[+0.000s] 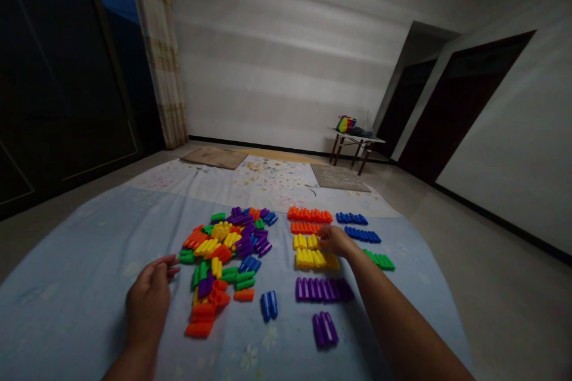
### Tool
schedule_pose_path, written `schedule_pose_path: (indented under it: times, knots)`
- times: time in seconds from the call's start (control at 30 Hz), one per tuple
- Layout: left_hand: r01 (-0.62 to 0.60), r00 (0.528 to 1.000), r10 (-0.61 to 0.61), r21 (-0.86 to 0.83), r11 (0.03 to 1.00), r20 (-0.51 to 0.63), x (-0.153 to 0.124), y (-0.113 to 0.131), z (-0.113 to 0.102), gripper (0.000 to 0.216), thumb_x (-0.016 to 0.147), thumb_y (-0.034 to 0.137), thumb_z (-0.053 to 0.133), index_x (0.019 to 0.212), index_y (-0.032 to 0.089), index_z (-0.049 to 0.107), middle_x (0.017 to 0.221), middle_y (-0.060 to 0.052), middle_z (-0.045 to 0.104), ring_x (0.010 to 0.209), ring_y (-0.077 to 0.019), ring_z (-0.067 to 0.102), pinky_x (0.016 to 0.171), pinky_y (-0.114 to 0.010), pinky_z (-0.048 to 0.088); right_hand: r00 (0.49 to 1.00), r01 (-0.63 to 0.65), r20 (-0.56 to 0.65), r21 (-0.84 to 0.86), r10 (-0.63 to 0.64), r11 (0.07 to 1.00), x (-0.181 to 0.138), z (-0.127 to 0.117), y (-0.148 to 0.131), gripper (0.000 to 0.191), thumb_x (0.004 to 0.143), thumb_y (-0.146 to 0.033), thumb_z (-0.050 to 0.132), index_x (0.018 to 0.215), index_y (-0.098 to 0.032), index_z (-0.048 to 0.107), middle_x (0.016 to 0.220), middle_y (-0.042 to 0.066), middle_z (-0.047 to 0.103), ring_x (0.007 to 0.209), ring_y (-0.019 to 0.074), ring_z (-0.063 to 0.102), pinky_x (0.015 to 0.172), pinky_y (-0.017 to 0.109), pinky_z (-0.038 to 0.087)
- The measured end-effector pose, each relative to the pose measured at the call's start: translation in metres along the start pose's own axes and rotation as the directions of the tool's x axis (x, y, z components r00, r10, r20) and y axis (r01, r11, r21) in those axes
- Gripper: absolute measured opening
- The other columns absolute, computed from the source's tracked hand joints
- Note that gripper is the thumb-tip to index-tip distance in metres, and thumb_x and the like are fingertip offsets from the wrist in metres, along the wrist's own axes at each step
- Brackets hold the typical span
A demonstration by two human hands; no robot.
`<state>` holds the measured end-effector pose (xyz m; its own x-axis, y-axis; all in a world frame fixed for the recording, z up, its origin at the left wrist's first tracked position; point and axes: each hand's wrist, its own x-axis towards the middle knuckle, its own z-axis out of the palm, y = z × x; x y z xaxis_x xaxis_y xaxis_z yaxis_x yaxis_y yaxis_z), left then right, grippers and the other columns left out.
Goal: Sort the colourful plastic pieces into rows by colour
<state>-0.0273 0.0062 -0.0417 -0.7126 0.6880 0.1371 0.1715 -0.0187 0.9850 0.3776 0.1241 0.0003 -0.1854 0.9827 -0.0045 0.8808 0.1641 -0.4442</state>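
Note:
My left hand (151, 289) hovers beside the left edge of a mixed pile, its fingers loosely bent and apart, with nothing in them. The pile holds bullet-shaped plastic blocks in several colours, among them yellow blocks (207, 247), purple blocks (245, 246) and orange blocks (199, 329). My right hand (336, 241) is closed at the right end of a short yellow row (304, 242), fingers pinched on a yellow block there. Its fingertips partly hide that block. Just nearer lies a longer yellow row (315, 259); an orange row (304, 227) lies just beyond.
Sorted rows include a far orange row (310, 214), blue rows (361, 234), a green row (379, 260) and purple rows (322, 290). Blue blocks (269, 306) lie between pile and rows. Two mats (340, 178) rest on the cloth-covered table (89, 262). A side table (357, 138) stands behind.

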Motion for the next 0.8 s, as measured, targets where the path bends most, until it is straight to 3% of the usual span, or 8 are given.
schedule_pose_path:
  times: [0.17,0.4,0.57,0.67,0.8]
  knots:
    - [0.003,1.000,-0.003,-0.013,1.000,0.003,0.000,0.001,0.000,0.028,0.076,0.038,0.043,0.088,0.019,0.060,0.090,-0.003,0.064,0.080,-0.0188,0.061,0.080,-0.038,0.049,1.000,-0.010,-0.001,0.007,0.010,1.000,0.000,0.006,-0.007,0.019,0.068,-0.010,0.057,0.082,-0.014,0.069,0.073,0.002,0.069,0.068,0.0135,0.059,0.060,0.020,0.039]
    - [-0.015,1.000,0.015,-0.015,1.000,0.002,-0.001,-0.001,-0.001,0.029,0.076,0.039,0.043,0.089,0.020,0.060,0.090,-0.004,0.064,0.079,-0.0190,0.061,0.079,-0.039,0.049,0.998,0.046,-0.055,0.081,-0.042,0.996,-0.023,-0.009,-0.006,0.029,0.074,-0.021,0.057,0.102,-0.014,0.065,0.096,0.008,0.069,0.082,0.0171,0.062,0.073,0.026,0.045]
    - [-0.021,1.000,0.021,-0.005,1.000,-0.005,-0.002,0.002,0.000,0.028,0.076,0.039,0.044,0.089,0.020,0.060,0.091,-0.004,0.064,0.079,-0.0197,0.061,0.080,-0.040,0.049,0.973,0.229,-0.036,0.180,-0.226,0.957,-0.058,-0.011,-0.004,0.046,0.069,-0.022,0.062,0.115,-0.020,0.060,0.121,0.008,0.059,0.110,0.0223,0.054,0.093,0.035,0.041]
    - [-0.021,1.000,0.021,-0.008,1.000,-0.010,-0.003,0.004,-0.001,0.028,0.076,0.039,0.044,0.089,0.019,0.060,0.090,-0.004,0.064,0.079,-0.0202,0.062,0.080,-0.041,0.049,0.963,0.269,-0.012,0.168,-0.271,0.949,-0.065,-0.006,-0.003,0.048,0.068,-0.017,0.061,0.115,-0.022,0.061,0.121,0.007,0.059,0.115,0.0237,0.050,0.100,0.038,0.035]
    - [-0.011,1.000,0.010,-0.008,1.000,-0.007,-0.003,0.004,0.000,0.030,0.076,0.040,0.043,0.088,0.019,0.060,0.088,-0.005,0.064,0.080,-0.0206,0.062,0.080,-0.041,0.049,0.977,0.213,-0.014,0.132,-0.214,0.968,-0.060,-0.001,0.000,0.042,0.070,-0.018,0.060,0.112,-0.020,0.063,0.115,0.008,0.062,0.110,0.0233,0.052,0.098,0.037,0.036]
